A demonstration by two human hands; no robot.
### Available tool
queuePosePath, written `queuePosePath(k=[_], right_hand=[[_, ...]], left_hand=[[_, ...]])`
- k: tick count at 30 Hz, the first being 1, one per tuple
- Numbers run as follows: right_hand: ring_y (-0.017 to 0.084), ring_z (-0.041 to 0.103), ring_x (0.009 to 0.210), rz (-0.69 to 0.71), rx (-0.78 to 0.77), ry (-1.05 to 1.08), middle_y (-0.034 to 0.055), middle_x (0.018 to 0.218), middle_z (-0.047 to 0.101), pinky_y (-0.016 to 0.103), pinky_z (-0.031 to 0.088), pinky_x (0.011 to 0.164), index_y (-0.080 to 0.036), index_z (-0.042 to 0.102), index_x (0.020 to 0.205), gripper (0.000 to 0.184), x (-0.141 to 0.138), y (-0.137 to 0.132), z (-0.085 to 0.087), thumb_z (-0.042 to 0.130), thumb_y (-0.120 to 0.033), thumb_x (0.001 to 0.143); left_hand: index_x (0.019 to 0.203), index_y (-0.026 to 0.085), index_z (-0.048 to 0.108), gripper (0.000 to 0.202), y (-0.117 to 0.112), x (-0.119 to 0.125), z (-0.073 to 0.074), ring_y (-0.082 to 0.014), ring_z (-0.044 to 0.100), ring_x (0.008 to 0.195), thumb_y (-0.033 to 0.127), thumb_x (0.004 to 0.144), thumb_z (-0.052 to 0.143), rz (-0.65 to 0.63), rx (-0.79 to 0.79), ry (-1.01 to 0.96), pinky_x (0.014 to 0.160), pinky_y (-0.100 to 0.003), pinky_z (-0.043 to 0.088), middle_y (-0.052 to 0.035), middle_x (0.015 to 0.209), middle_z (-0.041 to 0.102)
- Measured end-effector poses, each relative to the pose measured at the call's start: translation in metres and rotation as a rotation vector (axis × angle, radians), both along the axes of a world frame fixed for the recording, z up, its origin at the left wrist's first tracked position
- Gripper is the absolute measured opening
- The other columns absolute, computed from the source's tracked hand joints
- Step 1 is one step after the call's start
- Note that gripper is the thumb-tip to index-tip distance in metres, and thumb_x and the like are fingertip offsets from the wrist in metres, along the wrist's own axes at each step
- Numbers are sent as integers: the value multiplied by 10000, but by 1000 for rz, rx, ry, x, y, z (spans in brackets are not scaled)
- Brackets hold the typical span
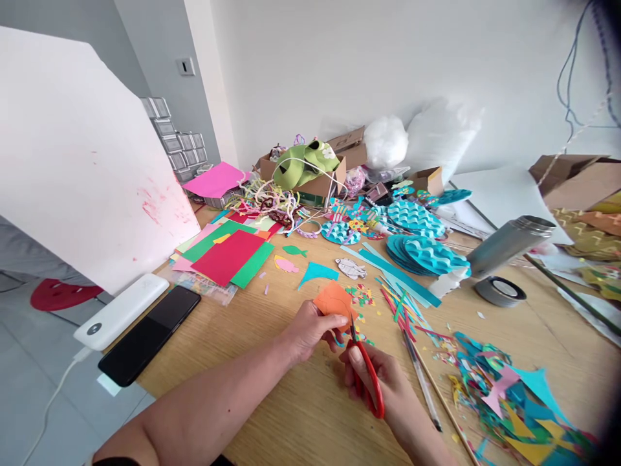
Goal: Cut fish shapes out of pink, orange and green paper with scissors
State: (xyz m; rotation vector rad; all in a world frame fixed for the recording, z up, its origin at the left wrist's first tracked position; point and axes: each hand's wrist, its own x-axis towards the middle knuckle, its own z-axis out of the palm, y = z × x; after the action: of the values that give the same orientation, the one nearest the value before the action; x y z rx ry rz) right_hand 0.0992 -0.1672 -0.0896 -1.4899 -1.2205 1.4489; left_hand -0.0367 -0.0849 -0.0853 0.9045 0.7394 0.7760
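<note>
A single head-worn camera looks forward and down, close over the wooden table (301,414), toward the wall.

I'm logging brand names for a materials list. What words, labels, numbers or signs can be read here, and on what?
None can be read.
Power bank: a round mark, no legible text.
Phone: screen dark.
Steel flask: no label shows.
Cardboard boxes: any print is too blurred to read.
Red scissors in the right hand: no marking visible.
</note>
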Motion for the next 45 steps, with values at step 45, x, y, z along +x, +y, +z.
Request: queuePosePath(k=[45], right_hand=[[99, 452, 363, -59, -14, 27, -29, 436, 529, 204, 266, 389, -172, 525, 714, 566, 0, 1, -4, 631, -727, 682]], left_hand=[[739, 103, 632, 310, 0, 1, 1, -89, 531, 469, 351, 595, 750, 22, -55, -32, 351, -181, 392, -11, 638, 594]])
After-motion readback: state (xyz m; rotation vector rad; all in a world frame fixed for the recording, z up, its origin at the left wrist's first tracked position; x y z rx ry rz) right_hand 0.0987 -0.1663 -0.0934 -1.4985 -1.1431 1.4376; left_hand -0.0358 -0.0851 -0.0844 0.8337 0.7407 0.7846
